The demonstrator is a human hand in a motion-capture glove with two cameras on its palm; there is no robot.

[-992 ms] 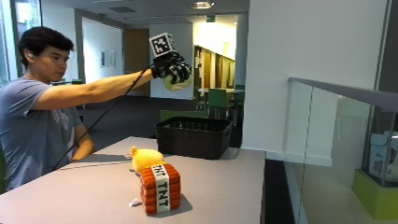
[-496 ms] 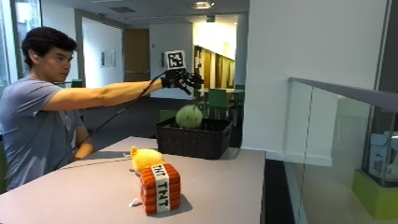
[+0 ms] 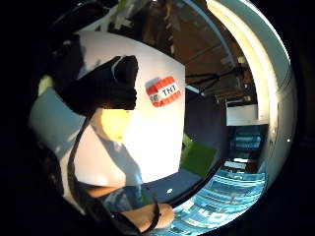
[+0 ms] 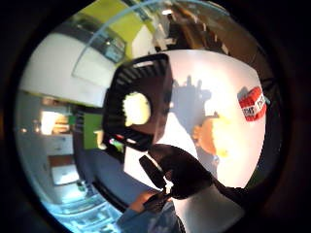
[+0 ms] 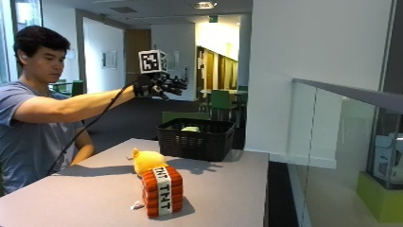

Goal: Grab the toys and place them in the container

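Outside view: gloved right hand (image 5: 165, 86) raised above black slatted basket (image 5: 195, 138), fingers spread, nothing held. Pale green toy (image 5: 189, 128) barely seen over basket rim. Yellow plush (image 5: 147, 161) and red TNT block (image 5: 162, 191) seen on table (image 5: 75, 198), nearer camera than basket.

Thumb-side palm view: basket interior exposed, round pale green toy (image 4: 136, 108) lying inside.

Little-finger-side palm view: basket hidden; TNT block (image 3: 163, 91) beside yellow plush (image 3: 115, 122).

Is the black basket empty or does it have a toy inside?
Not empty: a pale green toy lies inside the black basket, its top showing over the rim.
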